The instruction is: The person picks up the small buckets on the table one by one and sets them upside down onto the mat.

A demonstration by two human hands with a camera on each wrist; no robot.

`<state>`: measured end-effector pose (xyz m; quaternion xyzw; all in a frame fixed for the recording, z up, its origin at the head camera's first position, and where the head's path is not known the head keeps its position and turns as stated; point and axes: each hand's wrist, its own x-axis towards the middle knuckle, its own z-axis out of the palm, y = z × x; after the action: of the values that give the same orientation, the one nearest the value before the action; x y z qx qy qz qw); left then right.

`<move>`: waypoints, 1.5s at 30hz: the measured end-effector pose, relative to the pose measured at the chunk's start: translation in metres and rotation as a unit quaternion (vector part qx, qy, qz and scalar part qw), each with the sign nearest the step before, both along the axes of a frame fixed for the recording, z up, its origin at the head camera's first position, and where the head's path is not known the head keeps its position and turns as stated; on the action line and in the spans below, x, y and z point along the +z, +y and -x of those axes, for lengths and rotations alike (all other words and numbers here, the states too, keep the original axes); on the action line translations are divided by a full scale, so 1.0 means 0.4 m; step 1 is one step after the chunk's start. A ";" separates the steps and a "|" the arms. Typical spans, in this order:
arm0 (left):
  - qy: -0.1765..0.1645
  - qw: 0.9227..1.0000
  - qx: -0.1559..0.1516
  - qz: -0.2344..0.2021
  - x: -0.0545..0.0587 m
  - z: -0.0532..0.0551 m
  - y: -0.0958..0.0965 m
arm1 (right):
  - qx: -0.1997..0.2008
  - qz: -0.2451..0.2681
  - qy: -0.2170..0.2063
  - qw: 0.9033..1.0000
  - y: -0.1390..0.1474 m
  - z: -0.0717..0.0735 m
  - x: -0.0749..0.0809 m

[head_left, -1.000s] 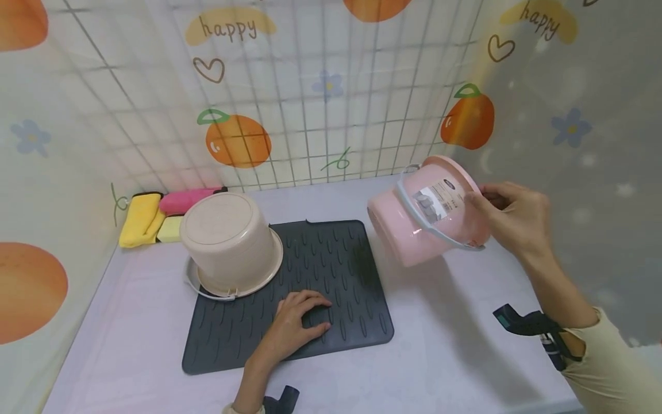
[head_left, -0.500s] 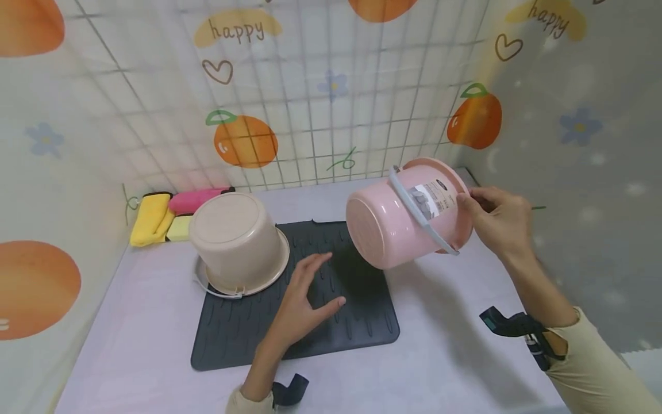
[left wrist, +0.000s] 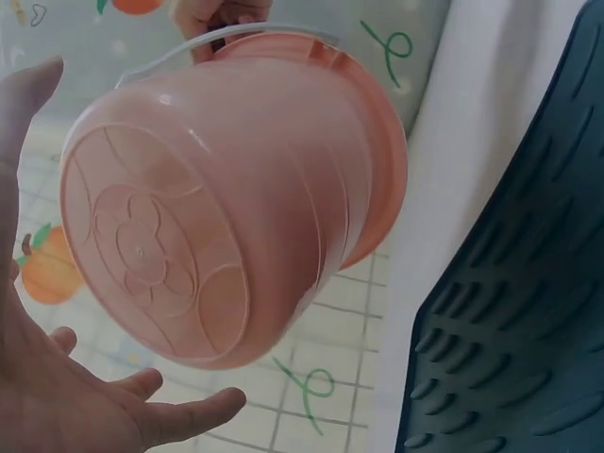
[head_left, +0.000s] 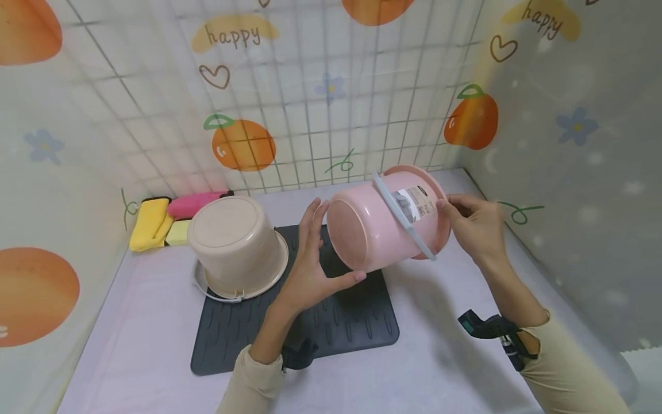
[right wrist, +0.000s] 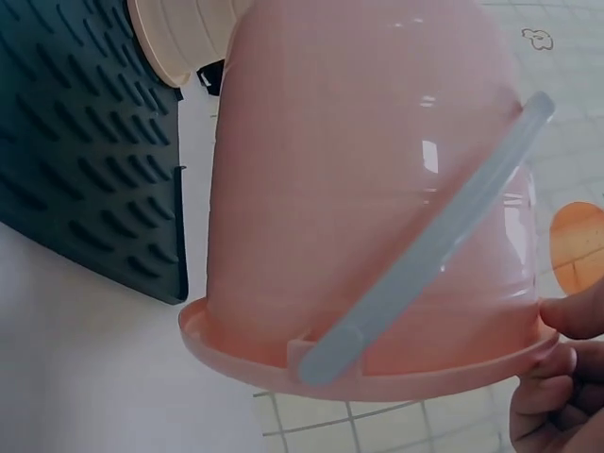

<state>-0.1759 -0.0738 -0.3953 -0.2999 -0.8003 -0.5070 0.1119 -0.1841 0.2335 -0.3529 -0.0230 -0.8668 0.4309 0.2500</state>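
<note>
A pink bucket (head_left: 385,221) is held in the air, tilted on its side with its base facing left. My right hand (head_left: 478,227) pinches the bucket's rim, thumb outside, as the right wrist view also shows. The pale blue handle (right wrist: 429,245) lies across the bucket's side. My left hand (head_left: 310,270) is spread beside the base, thumb and fingers apart; in the left wrist view a gap shows between the fingers and the flower-patterned bottom (left wrist: 142,250). Whether the thumb touches the bucket I cannot tell. A beige bucket (head_left: 233,241) stands upside down on the dark mat (head_left: 248,339).
Behind the beige bucket, at the back left, lie a yellow cloth (head_left: 150,224), a pink cloth (head_left: 193,204) and a pale yellow one (head_left: 178,233). The white table (head_left: 129,345) ends at a printed curtain (head_left: 310,126) hung at the back and sides.
The pink bucket has moved left over the mat's right part, its base turning toward me. My left hand has lifted off the mat and spread beside the bucket's base.
</note>
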 end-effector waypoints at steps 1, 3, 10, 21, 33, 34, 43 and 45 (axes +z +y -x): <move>-0.002 1.000 0.000 0.004 0.001 0.003 0.002 | 0.000 0.004 -0.004 1.000 -0.002 0.001 -0.001; -0.003 1.000 0.000 0.011 0.000 0.010 0.007 | -0.002 0.011 -0.011 1.000 -0.006 0.002 -0.005; -0.012 1.000 0.006 0.021 -0.003 0.043 0.023 | 0.008 0.040 -0.027 0.999 -0.018 0.004 -0.020; -0.019 0.998 0.039 0.040 -0.008 0.059 0.040 | 0.039 0.057 -0.050 0.996 -0.027 0.004 -0.040; 0.011 0.997 0.070 0.043 0.034 0.067 -0.027 | 0.120 -0.095 -0.018 0.988 -0.013 -0.027 -0.032; 0.013 0.996 0.072 0.045 0.043 0.068 -0.034 | 0.125 -0.107 -0.005 0.986 -0.014 -0.032 -0.034; -0.021 0.996 0.070 0.057 0.102 0.077 -0.089 | 0.223 -0.176 0.052 0.957 -0.049 -0.077 -0.075; -0.035 0.996 0.068 0.051 0.106 0.081 -0.098 | 0.246 -0.181 0.044 0.951 -0.063 -0.088 -0.084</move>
<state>-0.2085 -0.1132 -0.3527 -0.2324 -0.8468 -0.4672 0.1030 -0.1490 0.2085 -0.3866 0.2558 -0.8971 0.3153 0.1744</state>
